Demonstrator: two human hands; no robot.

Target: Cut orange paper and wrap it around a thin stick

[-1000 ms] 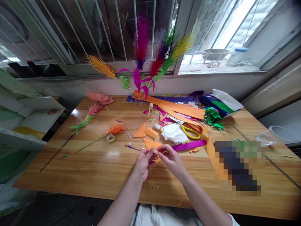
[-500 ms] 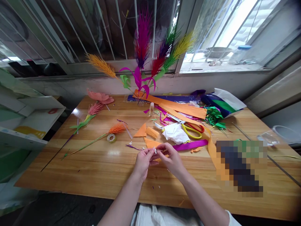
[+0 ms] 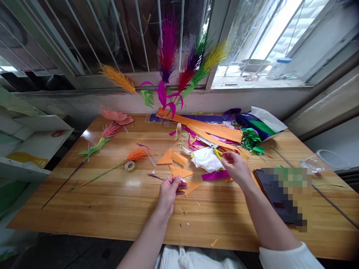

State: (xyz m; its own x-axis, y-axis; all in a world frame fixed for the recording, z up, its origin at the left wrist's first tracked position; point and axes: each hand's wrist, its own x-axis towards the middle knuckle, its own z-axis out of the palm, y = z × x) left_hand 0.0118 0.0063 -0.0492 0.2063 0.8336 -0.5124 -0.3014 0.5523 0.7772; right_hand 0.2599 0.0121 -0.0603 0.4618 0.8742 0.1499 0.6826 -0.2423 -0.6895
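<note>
Near the frame's centre, the left hand [image 3: 169, 188] pinches a small orange paper piece [image 3: 192, 186] above the desk [image 3: 112, 201], while the right hand [image 3: 237, 166], fingers loosely curled, reaches the yellow-handled scissors [image 3: 217, 151] beside crumpled white paper [image 3: 206, 158].

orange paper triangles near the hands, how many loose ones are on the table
4: one far left, one beside it, one below, one by the left hand. More may hide under scraps.

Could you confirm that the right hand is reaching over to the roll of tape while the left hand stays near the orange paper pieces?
Not quite: in the head view the right hand reaches the yellow-handled scissors, not the tape roll. The left hand is by the orange paper pieces.
</note>
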